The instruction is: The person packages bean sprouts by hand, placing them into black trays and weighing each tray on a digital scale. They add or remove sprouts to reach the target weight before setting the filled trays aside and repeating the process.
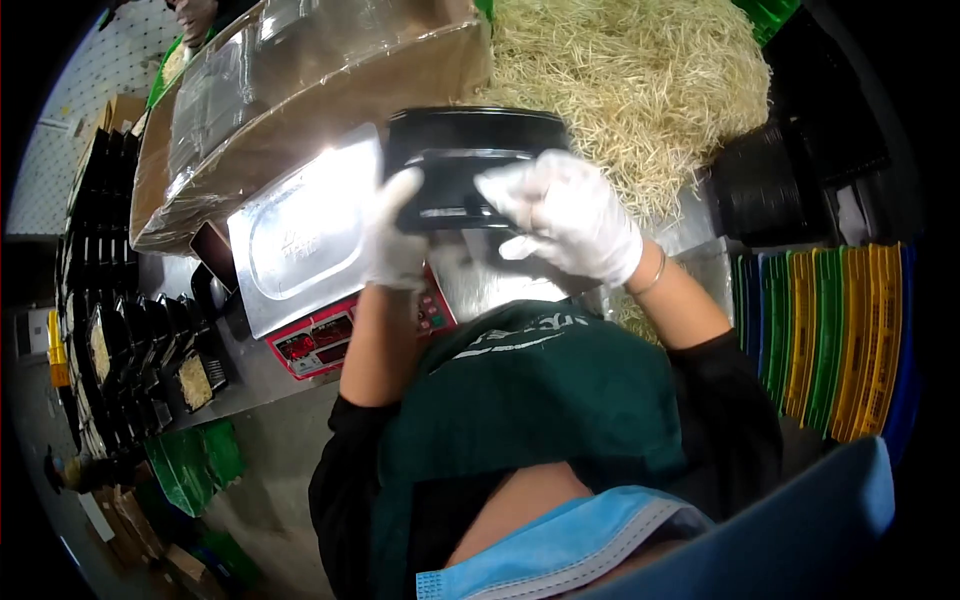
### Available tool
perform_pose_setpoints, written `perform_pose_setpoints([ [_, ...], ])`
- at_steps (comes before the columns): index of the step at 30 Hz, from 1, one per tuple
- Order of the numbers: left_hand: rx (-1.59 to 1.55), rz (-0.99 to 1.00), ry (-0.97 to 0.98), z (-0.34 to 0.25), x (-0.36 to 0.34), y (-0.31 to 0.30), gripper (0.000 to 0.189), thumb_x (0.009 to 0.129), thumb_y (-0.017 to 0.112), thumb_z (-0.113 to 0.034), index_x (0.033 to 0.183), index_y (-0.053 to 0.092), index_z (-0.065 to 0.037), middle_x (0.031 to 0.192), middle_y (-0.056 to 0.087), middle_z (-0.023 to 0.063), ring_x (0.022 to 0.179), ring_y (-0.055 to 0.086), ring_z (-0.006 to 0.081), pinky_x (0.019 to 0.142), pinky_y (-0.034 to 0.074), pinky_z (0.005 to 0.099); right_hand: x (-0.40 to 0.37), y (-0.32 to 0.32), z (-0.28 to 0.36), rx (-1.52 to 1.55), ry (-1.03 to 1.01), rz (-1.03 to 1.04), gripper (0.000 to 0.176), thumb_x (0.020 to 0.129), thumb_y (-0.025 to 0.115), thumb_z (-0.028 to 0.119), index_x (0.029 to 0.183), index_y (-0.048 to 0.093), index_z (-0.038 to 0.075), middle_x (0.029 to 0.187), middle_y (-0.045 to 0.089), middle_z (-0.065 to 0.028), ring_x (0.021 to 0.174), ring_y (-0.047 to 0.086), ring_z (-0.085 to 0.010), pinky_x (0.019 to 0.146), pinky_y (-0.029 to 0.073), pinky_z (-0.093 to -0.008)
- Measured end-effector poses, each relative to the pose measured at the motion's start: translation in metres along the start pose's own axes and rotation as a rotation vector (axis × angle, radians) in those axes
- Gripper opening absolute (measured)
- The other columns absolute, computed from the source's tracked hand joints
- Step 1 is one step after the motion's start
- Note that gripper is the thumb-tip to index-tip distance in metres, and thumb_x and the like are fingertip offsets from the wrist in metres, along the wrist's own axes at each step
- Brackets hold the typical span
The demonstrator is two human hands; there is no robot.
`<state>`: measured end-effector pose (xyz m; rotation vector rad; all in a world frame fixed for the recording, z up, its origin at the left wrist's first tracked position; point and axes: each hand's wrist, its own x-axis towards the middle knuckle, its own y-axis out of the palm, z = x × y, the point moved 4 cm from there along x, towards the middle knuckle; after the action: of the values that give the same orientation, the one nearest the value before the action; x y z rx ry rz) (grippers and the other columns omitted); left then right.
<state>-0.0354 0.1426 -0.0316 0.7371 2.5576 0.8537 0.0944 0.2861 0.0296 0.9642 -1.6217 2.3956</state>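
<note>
A black plastic tray (455, 180) is held up in front of me, slightly blurred, between the scale and the bean sprouts. My left hand (393, 235), in a white glove, grips its left side with the thumb over the rim. At the tray's right side, my gloved right hand (575, 215) is closed, its curled fingers against the near right part; their tips are smeared by motion. A heap of pale bean sprouts (620, 80) lies just beyond. Beneath and left of my left hand stands a red digital scale (310, 340) with a shiny metal pan (310, 230).
A plastic-wrapped cardboard box (310, 110) stands behind the scale. Stacked black trays (100, 260) line the left, one holding sprouts (195, 383). Colourful crates (825, 340) and a black tray stack (755, 185) are at right. Another person's gloved hand (195, 18) shows at top left.
</note>
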Motion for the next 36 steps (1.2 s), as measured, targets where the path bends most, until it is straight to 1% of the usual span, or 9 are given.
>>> perform_pose_setpoints([
  [3,0.009,-0.270,0.133,-0.041,-0.022,-0.054,0.042,0.081,0.063,-0.018,0.117,0.057,0.002,0.110,0.064,0.0153,0.102,0.063,0.0283,0.092,0.050,0.0407,0.009,-0.011,-0.071,-0.182,0.185,-0.073,0.067,0.073,0.070,0.047,0.129,0.053,0.014,0.125,0.058,-0.0092,0.111,0.057,-0.0270,0.096,0.045,-0.0406],
  [6,-0.126,-0.409,0.252,-0.049,-0.031,-0.106,0.034,0.086,0.062,-0.015,0.114,0.058,0.003,0.109,0.065,0.0159,0.100,0.064,0.0283,0.088,0.054,0.0422,0.007,0.007,-0.192,-0.460,0.682,0.282,0.075,0.076,0.072,0.042,0.138,0.044,0.011,0.147,0.036,-0.0152,0.132,0.042,-0.0303,0.112,0.033,-0.0407],
  [8,-0.159,-0.413,0.282,-0.040,-0.040,-0.084,0.035,0.087,0.062,-0.014,0.117,0.055,0.005,0.110,0.065,0.0165,0.100,0.064,0.0280,0.085,0.056,0.0419,-0.018,0.031,-0.265,-0.403,0.929,0.573,0.103,0.065,0.067,0.072,0.141,0.040,0.009,0.150,0.028,-0.0192,0.134,0.036,-0.0364,0.110,0.034,-0.0419],
  [13,-0.159,-0.431,0.312,-0.032,-0.053,-0.069,0.036,0.087,0.062,-0.016,0.118,0.057,0.002,0.111,0.065,0.0156,0.101,0.064,0.0270,0.085,0.055,0.0411,-0.054,0.054,-0.237,-0.317,0.805,0.596,0.092,0.073,0.075,0.051,0.145,0.034,0.011,0.149,0.032,-0.0188,0.136,0.035,-0.0324,0.111,0.033,-0.0378],
  [18,-0.085,-0.383,0.175,-0.005,-0.041,-0.043,0.033,0.086,0.065,-0.019,0.116,0.061,-0.005,0.109,0.067,0.0098,0.098,0.065,0.0226,0.084,0.053,0.0379,-0.089,0.034,-0.284,0.257,1.023,0.277,0.026,0.075,0.075,0.011,0.096,0.064,0.000,0.085,0.068,-0.0076,0.073,0.060,-0.0140,0.068,0.051,-0.0295],
  [28,0.050,0.055,-0.240,0.090,0.021,0.008,0.061,0.072,0.063,-0.007,0.130,0.044,-0.006,0.108,0.058,0.0099,0.101,0.057,0.0222,0.090,0.047,0.0406,-0.041,-0.087,-0.198,0.962,0.803,-0.096,0.020,0.081,0.074,0.016,0.093,0.063,0.005,0.079,0.065,0.0004,0.072,0.059,-0.0079,0.068,0.045,-0.0208],
  [32,-0.163,0.069,-0.385,0.110,0.021,0.018,0.062,0.067,0.058,0.003,0.126,0.043,-0.006,0.106,0.058,0.0120,0.097,0.060,0.0255,0.090,0.050,0.0426,-0.043,-0.008,-0.165,0.963,0.824,0.432,0.039,0.079,0.075,0.020,0.112,0.062,0.005,0.105,0.063,-0.0067,0.095,0.058,-0.0141,0.087,0.046,-0.0301],
  [34,-0.183,0.098,-0.237,0.090,0.009,0.029,0.066,0.064,0.057,0.004,0.128,0.042,-0.004,0.108,0.058,0.0133,0.101,0.060,0.0267,0.092,0.050,0.0410,-0.050,0.007,-0.141,0.534,0.357,0.396,0.054,0.081,0.073,0.018,0.129,0.053,0.004,0.121,0.060,-0.0107,0.113,0.055,-0.0188,0.096,0.043,-0.0332],
  [36,-0.147,0.144,-0.138,0.085,0.010,0.024,0.073,0.062,0.057,0.005,0.132,0.039,-0.002,0.114,0.057,0.0139,0.106,0.057,0.0279,0.094,0.048,0.0394,-0.058,-0.003,-0.129,0.835,0.525,0.401,0.063,0.081,0.070,0.010,0.138,0.044,0.004,0.138,0.050,-0.0103,0.125,0.049,-0.0222,0.104,0.038,-0.0320],
])
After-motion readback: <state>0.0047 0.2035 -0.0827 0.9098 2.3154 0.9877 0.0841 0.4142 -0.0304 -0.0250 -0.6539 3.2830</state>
